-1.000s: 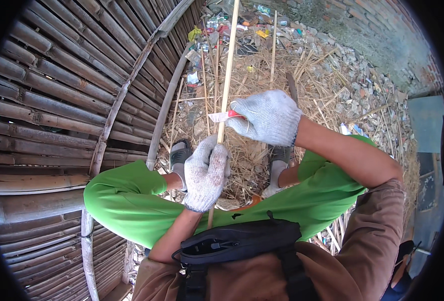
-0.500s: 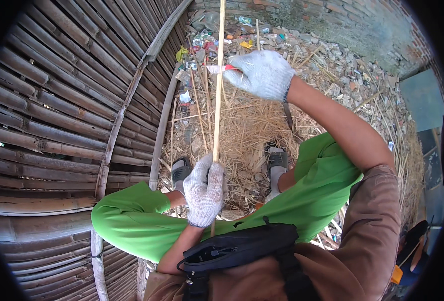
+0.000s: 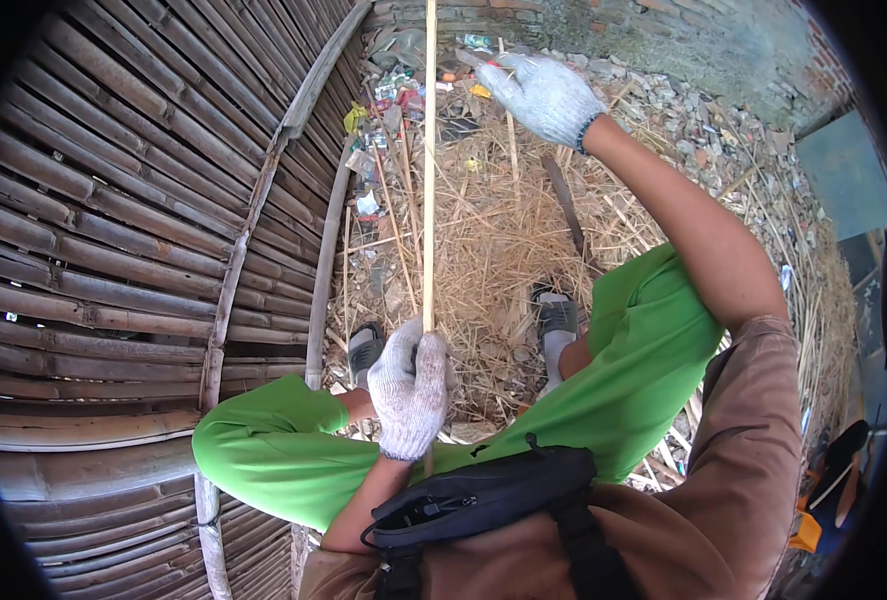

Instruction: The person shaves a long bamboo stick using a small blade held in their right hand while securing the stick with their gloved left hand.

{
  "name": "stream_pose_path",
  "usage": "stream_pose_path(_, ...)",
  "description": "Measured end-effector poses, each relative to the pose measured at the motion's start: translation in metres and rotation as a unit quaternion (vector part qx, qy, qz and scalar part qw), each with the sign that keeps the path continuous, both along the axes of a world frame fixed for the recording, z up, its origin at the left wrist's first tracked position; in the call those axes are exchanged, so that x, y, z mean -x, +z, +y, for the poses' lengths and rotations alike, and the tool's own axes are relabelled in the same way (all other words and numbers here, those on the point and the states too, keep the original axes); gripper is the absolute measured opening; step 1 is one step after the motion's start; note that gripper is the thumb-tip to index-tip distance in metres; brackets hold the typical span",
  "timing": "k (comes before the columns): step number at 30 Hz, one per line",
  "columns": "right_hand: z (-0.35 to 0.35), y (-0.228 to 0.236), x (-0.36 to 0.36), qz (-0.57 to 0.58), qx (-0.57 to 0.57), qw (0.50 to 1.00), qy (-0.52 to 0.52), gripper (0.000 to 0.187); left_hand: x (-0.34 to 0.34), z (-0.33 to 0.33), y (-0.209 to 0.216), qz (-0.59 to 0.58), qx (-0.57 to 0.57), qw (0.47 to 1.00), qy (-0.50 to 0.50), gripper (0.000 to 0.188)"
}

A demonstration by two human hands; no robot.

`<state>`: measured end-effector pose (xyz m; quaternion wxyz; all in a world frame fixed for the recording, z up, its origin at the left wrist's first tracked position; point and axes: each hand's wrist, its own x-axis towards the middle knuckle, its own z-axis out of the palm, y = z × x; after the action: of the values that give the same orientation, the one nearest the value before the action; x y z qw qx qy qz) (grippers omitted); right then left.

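Observation:
My left hand [image 3: 410, 395], in a whitish knitted glove, is closed round the lower part of a long, pale bamboo strip [image 3: 429, 190]. The strip runs away from me, almost straight up to the far edge of the view; below the fist a short end shows. My gloved right hand [image 3: 543, 95] is stretched far forward, right of the strip and apart from it. It is closed on a small knife [image 3: 474, 58] with some red at the grip. The blade points left toward the strip, and the fingers hide most of the handle.
A bamboo slat wall [image 3: 113, 230] stands close on my left. Pale shavings [image 3: 493, 230] cover the ground between my sandalled feet, with a dark flat stick [image 3: 565, 205] among them. Litter and rubble lie before a brick wall [image 3: 683, 50]. A black bag [image 3: 483, 495] hangs at my waist.
My right hand has moved forward and to the right with the knife, away from the strip that the blade was against. My left hand keeps its hold; the strip has shifted slightly left.

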<state>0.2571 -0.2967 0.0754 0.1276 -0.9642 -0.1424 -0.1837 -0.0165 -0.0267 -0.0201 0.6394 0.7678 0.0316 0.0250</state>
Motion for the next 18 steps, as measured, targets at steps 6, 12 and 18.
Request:
stream_pose_path(6,0.036,0.006,0.064,0.036,-0.047,0.992,0.111,0.067,-0.001,-0.003,-0.002,0.028,0.074,0.997,0.025,0.033)
stream_pose_path(12,0.061,-0.018,0.095,0.059,0.034,0.978,0.196,0.051,-0.002,0.003,-0.008,0.032,0.034,0.999,0.017,0.035)
stream_pose_path(18,0.088,-0.038,0.156,0.117,0.04,0.951,0.283,0.043,-0.007,0.008,0.003,0.029,0.012,0.999,0.019,0.032)
